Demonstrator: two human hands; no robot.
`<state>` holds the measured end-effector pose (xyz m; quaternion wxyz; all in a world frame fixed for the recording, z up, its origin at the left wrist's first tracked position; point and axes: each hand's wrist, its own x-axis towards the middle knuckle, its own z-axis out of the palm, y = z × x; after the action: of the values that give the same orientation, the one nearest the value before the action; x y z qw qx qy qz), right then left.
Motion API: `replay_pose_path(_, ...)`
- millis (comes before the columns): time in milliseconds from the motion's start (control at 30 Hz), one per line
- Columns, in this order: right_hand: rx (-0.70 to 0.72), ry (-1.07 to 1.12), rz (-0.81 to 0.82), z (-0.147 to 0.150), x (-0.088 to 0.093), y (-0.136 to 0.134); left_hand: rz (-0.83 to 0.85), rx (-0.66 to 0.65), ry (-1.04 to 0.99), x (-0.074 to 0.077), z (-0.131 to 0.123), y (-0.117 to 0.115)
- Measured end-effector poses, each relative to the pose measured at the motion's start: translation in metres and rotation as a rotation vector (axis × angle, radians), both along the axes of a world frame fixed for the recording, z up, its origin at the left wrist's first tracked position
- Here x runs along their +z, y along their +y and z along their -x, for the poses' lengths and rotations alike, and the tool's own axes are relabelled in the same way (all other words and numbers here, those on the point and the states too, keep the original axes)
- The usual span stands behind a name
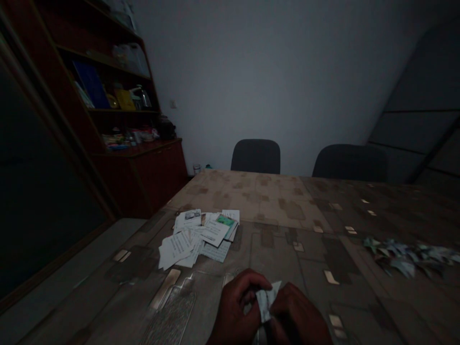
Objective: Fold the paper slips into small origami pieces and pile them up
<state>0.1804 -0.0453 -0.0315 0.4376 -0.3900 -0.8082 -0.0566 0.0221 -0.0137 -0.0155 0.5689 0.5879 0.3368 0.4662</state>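
Paper (265, 303), pale, seemingly printed and bent into a small angular piece, is held low over the near side of the brown patterned bench (266, 266). It is pinched between the curled thumb and fingers of the left hand (237, 302), with a gap showing inside the curl; its other side is gripped by the nearly closed right hand (300, 309), whose fingertips are partly hidden. If the hands were pulled unevenly, it could be torn or creased askew; edges could be misaligned in such dim light. The loose heap of white printed slips (179, 245), farther left, could be scattered by a careless sweep, and the pale, crumpled-looking paper pieces (404, 264) at far right crushed if pressed.
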Motion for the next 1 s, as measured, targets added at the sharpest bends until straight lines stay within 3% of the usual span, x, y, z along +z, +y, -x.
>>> replay_pose_path(200, -0.049, -0.049, 0.032, -0.002, 0.006, 0.0, -0.063, 0.033, 0.024, -0.003, -0.001, -0.001)
replay_pose_path(400, -0.052, -0.094, -0.083, -0.001, 0.007, 0.0, -0.148, -0.098, 0.095, 0.002, 0.001, 0.001)
replay_pose_path(733, -0.052, -0.02, 0.017, -0.001, 0.003, 0.0, 0.029, 0.036, 0.098, 0.008, -0.005, -0.007)
replay_pose_path(1000, -0.055, 0.007, 0.105, -0.005, 0.014, -0.001, 0.041, 0.003, 0.071, 0.005, -0.004, -0.009)
